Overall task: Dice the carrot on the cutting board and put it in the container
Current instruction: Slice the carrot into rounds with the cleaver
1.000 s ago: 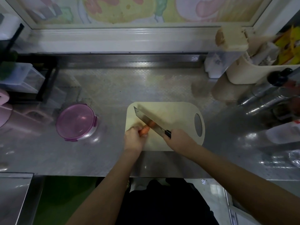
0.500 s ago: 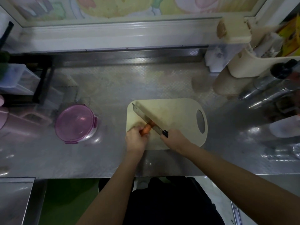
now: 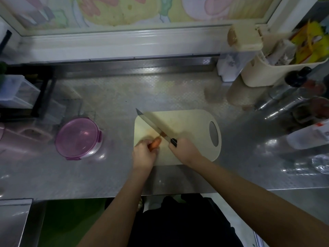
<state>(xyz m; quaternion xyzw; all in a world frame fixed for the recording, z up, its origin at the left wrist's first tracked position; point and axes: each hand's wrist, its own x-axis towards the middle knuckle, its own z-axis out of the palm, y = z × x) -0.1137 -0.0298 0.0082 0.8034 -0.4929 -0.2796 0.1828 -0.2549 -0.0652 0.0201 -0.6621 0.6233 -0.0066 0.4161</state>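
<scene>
- Head view looks down on a steel surface (image 3: 160, 90) that fills the middle band of the frame, with a window sill along its far edge.
- Cream cutting board (image 3: 192, 125) lies flat at the centre of the frame, its oval handle hole towards the right.
- Cream basket (image 3: 267, 75) stands in the upper right, packed with things too blurred to name.
- Round container (image 3: 77, 138) sits at the middle left of the frame, well apart from the board, with its purple lid on.
- Knife (image 3: 151, 124) lies on a diagonal across the board, handle at the lower right and blade running to the upper left. Its tip passes just beyond the board's upper left edge.
- Right hand (image 3: 185, 150) is at the board's near edge, fingers wrapped tightly round the knife's black handle.
- Left hand (image 3: 144, 154) rests on the board's lower left corner. Its fingers are curled down over the left part of the carrot and pin it to the board.
- Carrot (image 3: 155, 143) is on the cutting board, at its lower left. Only its short orange right end shows past the fingers, pointing up and to the right towards the blade. It is just beside the blade; whether the two touch cannot be told.
- Small orange patch (image 3: 162, 134) shows right at the blade, near the handle. It may be a cut piece or a reflection, and the blur does not settle which.
</scene>
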